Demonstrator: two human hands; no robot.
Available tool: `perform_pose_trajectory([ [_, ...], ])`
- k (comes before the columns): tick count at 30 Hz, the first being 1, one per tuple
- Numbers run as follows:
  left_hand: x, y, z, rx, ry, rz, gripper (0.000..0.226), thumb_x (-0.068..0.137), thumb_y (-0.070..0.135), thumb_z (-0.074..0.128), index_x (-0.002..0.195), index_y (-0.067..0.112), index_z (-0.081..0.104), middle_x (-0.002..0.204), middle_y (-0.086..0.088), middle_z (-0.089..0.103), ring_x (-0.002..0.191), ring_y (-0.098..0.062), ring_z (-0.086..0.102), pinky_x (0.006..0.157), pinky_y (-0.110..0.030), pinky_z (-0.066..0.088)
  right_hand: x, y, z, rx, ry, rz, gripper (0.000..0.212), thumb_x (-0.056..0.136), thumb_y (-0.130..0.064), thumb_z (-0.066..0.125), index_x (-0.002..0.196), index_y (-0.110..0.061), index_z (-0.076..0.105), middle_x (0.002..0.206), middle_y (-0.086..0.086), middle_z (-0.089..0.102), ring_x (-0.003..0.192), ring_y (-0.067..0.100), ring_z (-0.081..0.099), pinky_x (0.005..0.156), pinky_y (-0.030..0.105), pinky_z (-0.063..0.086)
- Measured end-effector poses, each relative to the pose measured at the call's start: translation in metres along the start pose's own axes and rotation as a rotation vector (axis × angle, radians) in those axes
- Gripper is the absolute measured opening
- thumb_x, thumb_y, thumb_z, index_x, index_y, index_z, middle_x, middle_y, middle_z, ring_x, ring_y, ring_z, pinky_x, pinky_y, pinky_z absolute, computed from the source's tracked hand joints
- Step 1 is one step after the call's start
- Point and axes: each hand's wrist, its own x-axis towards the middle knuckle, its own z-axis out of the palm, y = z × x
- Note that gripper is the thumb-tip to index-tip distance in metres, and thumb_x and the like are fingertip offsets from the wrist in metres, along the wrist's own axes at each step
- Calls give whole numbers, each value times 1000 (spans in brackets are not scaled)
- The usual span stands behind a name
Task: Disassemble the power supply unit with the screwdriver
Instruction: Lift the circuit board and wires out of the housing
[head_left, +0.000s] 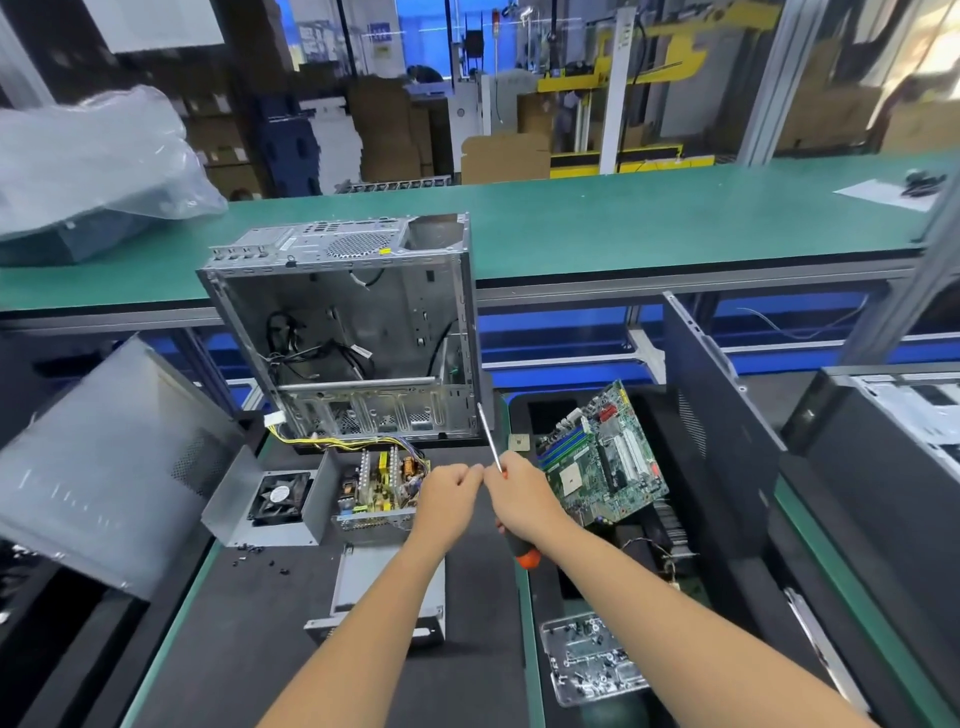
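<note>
The power supply unit lies opened on the dark mat: its circuit board (382, 480) with yellow parts and a wire bundle sits in the metal base. Left of it lies the grey cover with the black fan (278, 496). My right hand (522, 499) grips a screwdriver (490, 436); the shaft points up and away, and the black and orange handle end (525, 556) sticks out below my wrist. My left hand (449, 493) is curled, its fingertips meeting the right hand beside the shaft. What it pinches, if anything, is hidden.
An empty computer case (353, 332) stands upright behind the unit. A motherboard (602, 457) leans at the right. A metal bracket (353, 582) lies under my left forearm, small black screws (249, 551) lie loose on the mat, and a clear tray of screws (587, 660) sits lower right.
</note>
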Motion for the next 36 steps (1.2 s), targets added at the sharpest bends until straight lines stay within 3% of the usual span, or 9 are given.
perform_pose_trajectory([
  [3, 6, -7, -6, 19, 4, -42, 47, 95, 22, 49, 54, 18, 26, 53, 3, 24, 51, -12, 25, 50, -27, 19, 6, 2, 5, 34, -34, 18, 22, 99, -24, 38, 80, -12, 37, 79, 14, 56, 48, 20, 58, 57, 36, 52],
  [7, 11, -29, -14, 37, -31, -119, 31, 93, 17, 46, 64, 11, 39, 65, -6, 40, 61, -18, 36, 60, -32, 31, 13, 15, 24, -139, -72, 70, 30, 98, -28, 44, 72, -16, 34, 82, 7, 51, 71, 24, 47, 63, 33, 35],
  [10, 10, -47, -20, 59, -65, -175, 10, 88, 6, 47, 83, 12, 54, 76, -1, 52, 66, -13, 47, 60, -24, 39, 16, 29, 45, -221, -120, 132, 30, 97, -30, 44, 73, -16, 34, 91, 10, 52, 80, 26, 45, 66, 33, 33],
  [13, 9, -57, -23, 99, -66, -139, 17, 86, 1, 48, 90, 17, 55, 79, 0, 55, 68, -11, 50, 60, -22, 41, 18, 39, 62, -265, -154, 195, 23, 98, -32, 45, 94, -10, 49, 113, 16, 59, 95, 31, 56, 72, 32, 38],
  [15, 9, -60, -24, 152, -53, -91, 18, 85, 3, 48, 88, 19, 55, 77, 2, 55, 68, -10, 51, 61, -23, 41, 19, 44, 71, -284, -163, 218, 29, 98, -34, 48, 107, -7, 54, 119, 15, 59, 105, 33, 58, 75, 32, 42],
  [18, 8, -66, -26, 232, -19, -43, 17, 85, 5, 48, 85, 20, 55, 76, 6, 55, 69, -11, 53, 65, -29, 45, 20, 50, 80, -319, -187, 234, 30, 96, -35, 53, 107, -7, 56, 119, 15, 60, 106, 33, 59, 78, 31, 44],
  [24, 11, -68, -31, 272, -61, -19, 17, 86, 5, 48, 86, 19, 58, 85, 7, 54, 74, -9, 51, 66, -24, 39, 21, 53, 89, -398, -224, 219, 23, 93, -35, 57, 96, -14, 49, 115, 12, 62, 103, 32, 61, 73, 31, 43],
  [30, 13, -69, -29, 297, -59, 2, 17, 85, 6, 49, 83, 21, 56, 86, 9, 53, 75, -6, 50, 67, -23, 38, 23, 53, 92, -424, -201, 191, 30, 90, -31, 59, 109, -10, 47, 117, 13, 59, 105, 31, 60, 67, 29, 38],
  [36, 14, -72, -28, 326, -41, -5, 17, 84, 8, 50, 82, 23, 56, 84, 12, 52, 74, -2, 49, 66, -23, 38, 24, 54, 93, -430, -192, 169, 37, 89, -31, 61, 115, -9, 46, 122, 11, 52, 110, 31, 56, 75, 30, 38],
])
